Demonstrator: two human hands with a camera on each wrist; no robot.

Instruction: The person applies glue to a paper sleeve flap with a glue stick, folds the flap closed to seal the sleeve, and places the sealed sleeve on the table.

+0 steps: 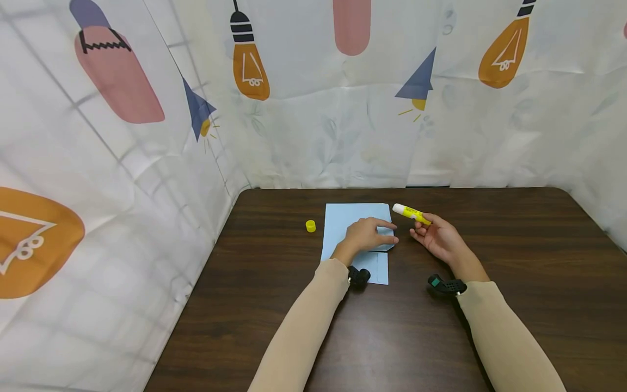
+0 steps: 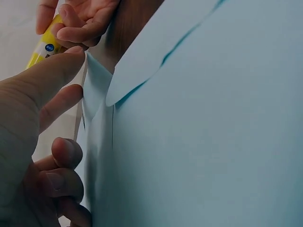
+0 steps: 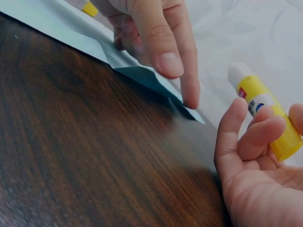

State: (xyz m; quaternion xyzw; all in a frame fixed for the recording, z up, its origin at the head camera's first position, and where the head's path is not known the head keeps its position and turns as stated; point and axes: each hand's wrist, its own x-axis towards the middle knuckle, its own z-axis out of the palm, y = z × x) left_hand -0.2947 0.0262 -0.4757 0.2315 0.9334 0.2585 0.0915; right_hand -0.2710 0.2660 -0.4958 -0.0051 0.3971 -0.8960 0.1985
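A light-blue folded paper (image 1: 335, 220) lies on the table, with creased flaps along its right edge in the left wrist view. My left hand (image 1: 364, 234) reaches over it, thumb and index finger stretched out and apart at that right edge. The left fingertips are right at a raised flap (image 3: 142, 75) in the right wrist view. Just right of the paper, my right hand (image 1: 441, 239) holds a yellow glue stick (image 1: 411, 213) between thumb and fingers. Its white end is uncapped and points up and left, toward the paper.
A small yellow cap (image 1: 311, 226) stands on the table left of the paper. The dark wooden table (image 1: 529, 245) extends on both sides. Behind it and to the left hangs a white patterned curtain (image 1: 313, 136). Both wrists carry small black cameras.
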